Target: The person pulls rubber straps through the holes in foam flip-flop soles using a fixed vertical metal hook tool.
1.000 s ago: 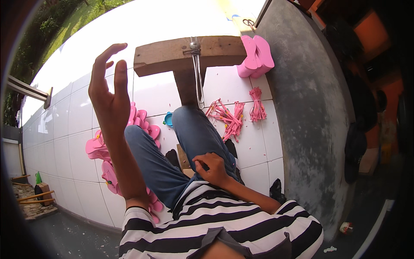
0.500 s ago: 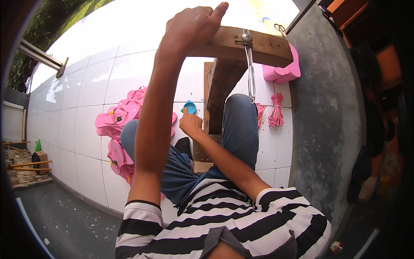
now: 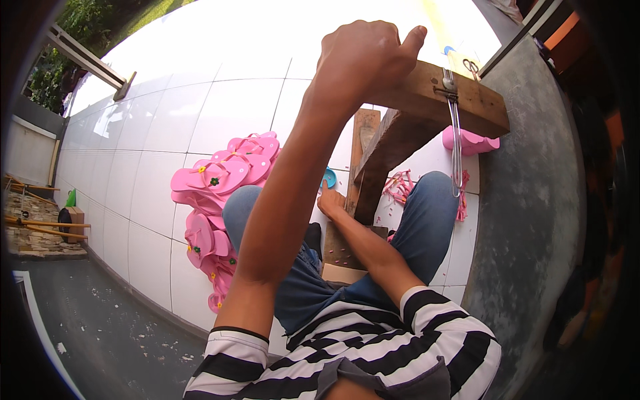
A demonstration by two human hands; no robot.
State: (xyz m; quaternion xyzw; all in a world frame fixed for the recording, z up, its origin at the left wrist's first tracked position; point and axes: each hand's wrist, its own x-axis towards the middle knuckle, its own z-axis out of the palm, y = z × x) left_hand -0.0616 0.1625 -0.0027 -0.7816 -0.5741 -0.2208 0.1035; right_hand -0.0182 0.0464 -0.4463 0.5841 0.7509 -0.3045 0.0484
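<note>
At the left end of a thick wooden beam [image 3: 483, 107] rests my left hand [image 3: 363, 63], fingers curled into a fist and thumb sticking out. Whatever it may be gripping is hidden behind the hand. Lower down, my right hand [image 3: 332, 202] reaches to a small blue dish [image 3: 330, 177] on the tiles, its fingers drawn together at the dish's near edge. Any small piece in those fingers cannot be made out. A long, thin, looped metal tool [image 3: 456, 147] hangs from the beam, right of my left hand. My left forearm partly covers the view toward the dish.
Many pink flip-flops [image 3: 223, 175] with small flowers lie piled on the left. Pink straps [image 3: 398, 188] lie behind my right knee. Pink foam pieces [image 3: 469, 142] stand below the beam's right end, scissors [image 3: 471, 67] beyond it. A grey ledge [image 3: 533, 200] runs along the right.
The whole view has shifted, so the beam, hands and flip-flops appear farther right. My left hand stays at the beam's end, and my right hand remains by the blue dish.
</note>
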